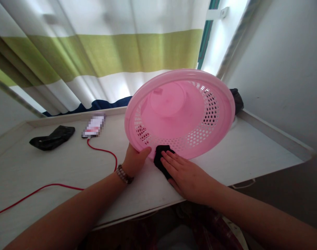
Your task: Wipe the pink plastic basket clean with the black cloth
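Observation:
A pink plastic basket (171, 121) with perforated sides is tilted on the table, its open mouth facing me. My left hand (136, 160) grips the lower left of its rim, thumb on the inside and the other fingers hidden behind. With my right hand (187, 175) I press a black cloth (162, 161) against the lower rim. The fingers of that hand lie fairly straight over the cloth, and part of it hangs below the rim. The basket's raised round base shows inside.
On the white table (153, 194), a black plastic bag (53, 138) lies at left. Beside it is a phone (94, 125) with a red cable (103, 150). Another black bag (237, 100) sits behind the basket. A striped curtain (108, 55) hangs at the back, and a raised edge (275, 133) borders the table.

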Tool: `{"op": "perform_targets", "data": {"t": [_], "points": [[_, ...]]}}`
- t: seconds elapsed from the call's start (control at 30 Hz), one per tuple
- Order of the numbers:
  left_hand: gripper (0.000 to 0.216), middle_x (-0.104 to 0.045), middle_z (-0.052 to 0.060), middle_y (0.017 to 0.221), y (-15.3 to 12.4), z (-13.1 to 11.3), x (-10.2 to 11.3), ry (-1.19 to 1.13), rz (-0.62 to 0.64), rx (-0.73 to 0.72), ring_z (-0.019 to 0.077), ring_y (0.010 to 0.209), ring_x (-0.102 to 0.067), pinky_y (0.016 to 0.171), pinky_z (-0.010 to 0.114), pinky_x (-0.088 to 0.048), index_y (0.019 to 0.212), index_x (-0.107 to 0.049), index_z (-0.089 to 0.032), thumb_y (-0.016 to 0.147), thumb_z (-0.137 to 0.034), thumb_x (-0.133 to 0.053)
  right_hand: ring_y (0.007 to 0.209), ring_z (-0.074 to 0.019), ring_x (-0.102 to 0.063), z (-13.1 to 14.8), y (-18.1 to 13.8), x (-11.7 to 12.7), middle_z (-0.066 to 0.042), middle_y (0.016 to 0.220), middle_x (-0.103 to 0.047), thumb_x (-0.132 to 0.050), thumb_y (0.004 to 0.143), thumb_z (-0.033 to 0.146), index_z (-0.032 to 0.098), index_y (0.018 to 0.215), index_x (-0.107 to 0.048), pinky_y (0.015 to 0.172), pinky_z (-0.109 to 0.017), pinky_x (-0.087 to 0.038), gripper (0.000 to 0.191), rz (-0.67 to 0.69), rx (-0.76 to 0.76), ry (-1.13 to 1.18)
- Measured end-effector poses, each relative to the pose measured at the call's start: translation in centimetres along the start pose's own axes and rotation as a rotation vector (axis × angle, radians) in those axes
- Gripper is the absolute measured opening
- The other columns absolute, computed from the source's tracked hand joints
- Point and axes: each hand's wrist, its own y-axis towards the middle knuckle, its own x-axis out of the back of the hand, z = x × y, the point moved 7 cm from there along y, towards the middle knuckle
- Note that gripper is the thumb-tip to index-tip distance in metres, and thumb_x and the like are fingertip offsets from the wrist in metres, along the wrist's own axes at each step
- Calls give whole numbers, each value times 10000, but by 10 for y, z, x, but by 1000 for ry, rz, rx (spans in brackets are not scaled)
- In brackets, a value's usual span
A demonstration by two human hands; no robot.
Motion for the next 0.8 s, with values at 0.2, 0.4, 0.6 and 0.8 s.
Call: {"op": "perform_targets", "data": {"t": [0.2, 0.4, 0.6, 0.8], "points": [[575, -593, 139, 1201, -1, -1, -1, -26, 18, 1, 265, 1098, -572, 1016, 486, -405, 1254, -465, -126, 722, -238, -653, 1302, -309, -367, -24, -21, 8, -221, 1385, -422, -480, 864, 300, 11, 1329, -452, 1085, -447, -300, 549, 28, -147, -220], [581, -566, 148, 1242, -2, -5, -1, -15, 17, -27, 272, 1096, -574, 1011, 486, -416, 1264, -465, -130, 725, -242, -650, 1281, -301, -402, -30, -21, 8, -211, 1359, -458, -445, 886, 271, 25, 1309, -485, 1073, -447, -312, 491, 42, -173, -286], [600, -563, 148, 1251, -3, -4, 0, 20, -4, -30, 287, 1166, -532, 1019, 490, -411, 1280, -451, -125, 724, -240, -645, 1297, -310, -376, -18, -4, -5, -221, 1389, -414, -406, 880, 183, 7, 1345, -427, 1063, -445, -325, 498, 22, -136, -265], [583, -515, 114, 1325, -2, -9, 0, 19, 12, -66, 281, 1218, -493, 1059, 482, -380, 1288, -462, -160, 733, -220, -631, 1302, -316, -365, -12, 1, -7, -242, 1391, -397, -399, 865, 161, -13, 1358, -398, 1063, -440, -322, 523, 3, -118, -255]]}}
